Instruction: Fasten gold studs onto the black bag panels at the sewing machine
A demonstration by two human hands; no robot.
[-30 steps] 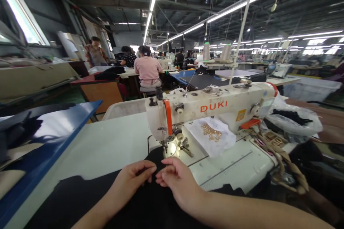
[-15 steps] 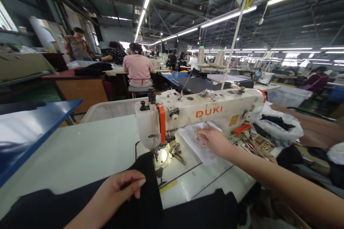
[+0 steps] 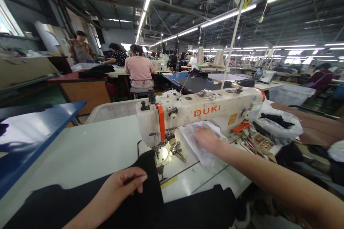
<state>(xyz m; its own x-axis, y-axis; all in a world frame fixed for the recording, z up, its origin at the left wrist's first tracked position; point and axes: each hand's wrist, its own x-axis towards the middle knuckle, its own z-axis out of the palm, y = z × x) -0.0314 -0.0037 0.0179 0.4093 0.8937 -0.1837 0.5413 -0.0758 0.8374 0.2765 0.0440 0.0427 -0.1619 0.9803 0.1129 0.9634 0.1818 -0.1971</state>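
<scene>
My left hand (image 3: pixel 126 185) hovers over or rests on black fabric (image 3: pixel 146 200) at the front of the sewing machine (image 3: pixel 199 105). Its thumb and forefinger are pinched together, and whatever they hold, if anything, is too small to make out. Under the machine's arm, my right hand (image 3: pixel 206 139) reaches into a white plastic bag (image 3: pixel 192 146); its fingertips are hidden among the folds. The fabric's upper corner lies beside the needle plate (image 3: pixel 162 154), left of a metal guide (image 3: pixel 177 151).
Right of the bag lie small metal fittings (image 3: pixel 264 144) and a clear bag of black pieces (image 3: pixel 282 125). A blue table (image 3: pixel 53 128) stands left. A thread stand (image 3: pixel 231 46) rises behind the machine. A person in pink (image 3: pixel 139 66) sits ahead.
My right hand has shifted slightly left and deeper into the white bag, so its fingertips no longer show. My left hand keeps its pinch in nearly the same spot.
</scene>
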